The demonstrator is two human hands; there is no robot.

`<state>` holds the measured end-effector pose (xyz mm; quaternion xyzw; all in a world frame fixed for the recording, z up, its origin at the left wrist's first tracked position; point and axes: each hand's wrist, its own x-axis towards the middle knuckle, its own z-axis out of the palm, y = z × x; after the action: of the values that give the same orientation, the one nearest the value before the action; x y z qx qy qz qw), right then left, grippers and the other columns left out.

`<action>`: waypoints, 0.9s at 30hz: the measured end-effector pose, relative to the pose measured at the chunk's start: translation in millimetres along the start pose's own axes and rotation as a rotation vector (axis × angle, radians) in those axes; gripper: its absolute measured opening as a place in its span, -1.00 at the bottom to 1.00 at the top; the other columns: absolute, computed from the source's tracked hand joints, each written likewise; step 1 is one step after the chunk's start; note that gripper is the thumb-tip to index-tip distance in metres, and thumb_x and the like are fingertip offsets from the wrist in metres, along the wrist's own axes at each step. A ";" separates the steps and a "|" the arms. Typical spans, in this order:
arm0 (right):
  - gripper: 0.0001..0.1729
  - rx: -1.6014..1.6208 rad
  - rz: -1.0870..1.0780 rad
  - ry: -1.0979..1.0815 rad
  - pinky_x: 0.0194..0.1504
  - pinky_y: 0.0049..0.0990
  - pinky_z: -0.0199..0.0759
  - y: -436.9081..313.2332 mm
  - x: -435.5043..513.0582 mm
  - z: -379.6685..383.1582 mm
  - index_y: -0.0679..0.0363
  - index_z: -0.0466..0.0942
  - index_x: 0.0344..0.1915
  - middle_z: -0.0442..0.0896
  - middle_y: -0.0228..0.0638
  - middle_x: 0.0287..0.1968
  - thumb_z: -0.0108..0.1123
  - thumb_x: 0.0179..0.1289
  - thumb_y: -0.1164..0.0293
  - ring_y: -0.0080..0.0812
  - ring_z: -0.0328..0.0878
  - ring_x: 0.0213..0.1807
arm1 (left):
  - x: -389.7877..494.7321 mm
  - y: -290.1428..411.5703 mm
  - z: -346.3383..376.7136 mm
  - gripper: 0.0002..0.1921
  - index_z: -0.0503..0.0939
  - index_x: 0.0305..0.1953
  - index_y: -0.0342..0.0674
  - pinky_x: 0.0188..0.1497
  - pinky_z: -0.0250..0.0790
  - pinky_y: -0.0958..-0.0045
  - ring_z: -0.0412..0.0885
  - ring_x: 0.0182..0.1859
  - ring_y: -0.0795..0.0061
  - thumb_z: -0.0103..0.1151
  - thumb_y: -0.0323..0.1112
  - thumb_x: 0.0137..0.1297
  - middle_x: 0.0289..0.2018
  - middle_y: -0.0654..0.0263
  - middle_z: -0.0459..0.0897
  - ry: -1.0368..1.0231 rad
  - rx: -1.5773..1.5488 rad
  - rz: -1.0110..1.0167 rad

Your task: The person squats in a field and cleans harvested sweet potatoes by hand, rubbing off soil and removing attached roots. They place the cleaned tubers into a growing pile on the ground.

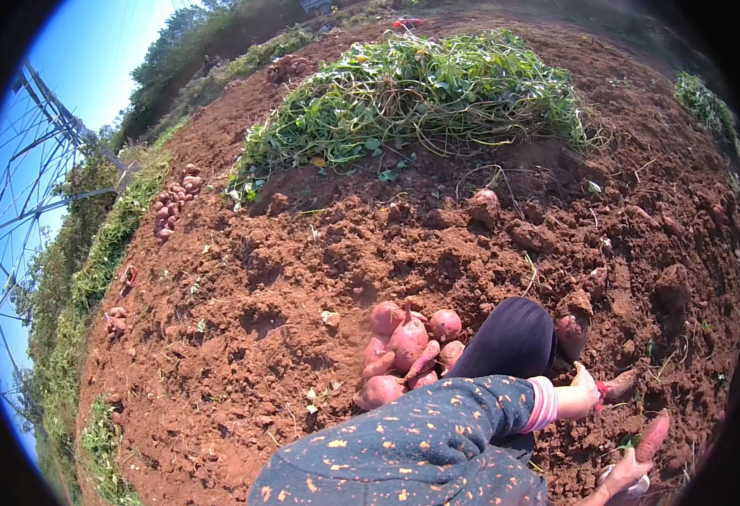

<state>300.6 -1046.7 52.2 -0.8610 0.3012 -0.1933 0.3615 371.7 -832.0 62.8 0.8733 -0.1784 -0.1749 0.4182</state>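
My left hand, below a striped cuff, reaches to the soil beside a reddish sweet potato. Something bright red shows at its fingers; whether it grips this is unclear. In my right hand, at the lower right, is a long pink sweet potato, pointing up and away. A small white thing, partly hidden, lies by that hand. Another sweet potato sits half in the soil beyond the left hand. Left of my dark-trousered knee lies a pile of sweet potatoes.
Loose red-brown clods cover the field. A large heap of green vines lies ahead. Farther left are more sweet potatoes, a vegetated bank and a metal lattice tower. A lone sweet potato lies before the heap.
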 end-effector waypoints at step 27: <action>-0.72 1.193 0.491 -0.844 -0.73 -0.57 0.28 -65.9 -79.0 2.1 0.23 0.41 -0.04 0.55 -0.27 -0.36 0.02 0.26 0.39 -0.53 0.42 -0.61 | 1.4 35.2 -48.1 -0.78 0.49 -0.34 -0.16 -0.30 0.33 0.44 0.48 -0.43 0.48 0.22 -0.28 -0.05 -0.48 0.36 0.52 -0.090 -1.908 -0.075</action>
<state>268.0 -956.9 90.5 -0.4297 0.1651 0.1077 0.8812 389.0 -821.1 118.8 0.1620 0.0514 -0.2934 0.9408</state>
